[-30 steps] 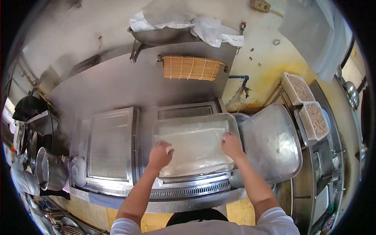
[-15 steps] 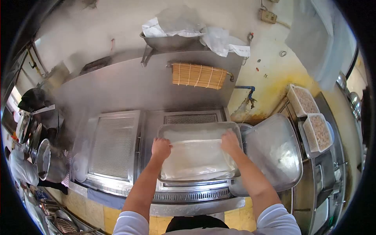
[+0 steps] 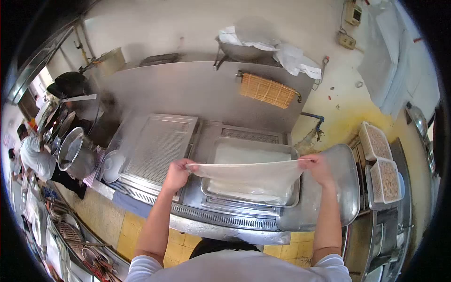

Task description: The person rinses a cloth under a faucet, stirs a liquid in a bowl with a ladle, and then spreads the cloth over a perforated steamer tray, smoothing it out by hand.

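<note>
A thin white sheet, limp and slightly see-through, is stretched between my two hands. My left hand pinches its left corner, and my right hand grips the opposite corner. Its upper edge runs nearly straight from hand to hand while the rest hangs down. Below it is a shallow metal tray where more of the pale, glossy sheet material lies in layers. The hanging sheet covers part of that tray in this view.
A large metal tray leans at the right. Beyond it are two white baskets of small pale pieces. A perforated metal panel lies on the counter at left. A bamboo mat hangs behind. Another person stands at far left.
Both hands have lifted the sheet's edge up from the tray and spread apart, drawing it taut between them. The camera view has shifted and tilted.
</note>
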`<state>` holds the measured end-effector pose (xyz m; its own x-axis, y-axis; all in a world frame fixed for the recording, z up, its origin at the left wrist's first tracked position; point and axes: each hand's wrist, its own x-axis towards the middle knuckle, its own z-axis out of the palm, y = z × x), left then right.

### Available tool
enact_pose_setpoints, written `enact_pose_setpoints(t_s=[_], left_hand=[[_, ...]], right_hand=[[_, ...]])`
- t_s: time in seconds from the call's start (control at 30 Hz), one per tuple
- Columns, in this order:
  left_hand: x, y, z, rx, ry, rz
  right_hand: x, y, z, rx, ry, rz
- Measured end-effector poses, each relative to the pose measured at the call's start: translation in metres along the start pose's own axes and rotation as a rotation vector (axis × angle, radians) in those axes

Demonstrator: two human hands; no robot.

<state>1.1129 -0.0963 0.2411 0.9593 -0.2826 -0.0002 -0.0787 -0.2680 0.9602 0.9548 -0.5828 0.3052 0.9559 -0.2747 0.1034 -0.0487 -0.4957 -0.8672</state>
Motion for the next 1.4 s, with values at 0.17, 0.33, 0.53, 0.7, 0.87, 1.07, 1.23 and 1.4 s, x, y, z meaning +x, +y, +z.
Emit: enact_pose_setpoints(t_s=[0.17, 0.33, 0.53, 0.7, 0.87, 1.07, 1.23, 1.4], left_hand=[[-0.015, 0.061, -0.053, -0.231, 0.202, 0.132], [-0.022, 0.109, -0.128, -0.290, 0.341, 0.393], [-0.030, 0.140, -0.249, -0.359, 0.520, 0.665], [-0.006, 0.122, -0.364, -0.350, 0.543, 0.668], [0.012, 0.084, -0.456, -0.286, 0.582, 0.638], [0.030, 0.041, -0.527, -0.260, 0.602, 0.658], [0.044, 0.032, -0.563, -0.230, 0.646, 0.689], [0.047, 0.031, -0.580, -0.178, 0.726, 0.811]], right_hand=[[0.000, -0.092, -0.012, 0.145, 0.110, -0.169], [-0.015, -0.209, 0.015, 0.124, 0.245, -0.308], [-0.038, -0.328, 0.089, 0.085, 0.293, -0.359], [-0.034, -0.387, 0.192, -0.003, 0.300, -0.273], [-0.016, -0.411, 0.296, -0.069, 0.287, -0.201], [-0.015, -0.442, 0.383, -0.057, 0.259, -0.190], [-0.020, -0.469, 0.410, -0.096, 0.242, -0.189], [-0.030, -0.495, 0.422, -0.110, 0.263, -0.171]])
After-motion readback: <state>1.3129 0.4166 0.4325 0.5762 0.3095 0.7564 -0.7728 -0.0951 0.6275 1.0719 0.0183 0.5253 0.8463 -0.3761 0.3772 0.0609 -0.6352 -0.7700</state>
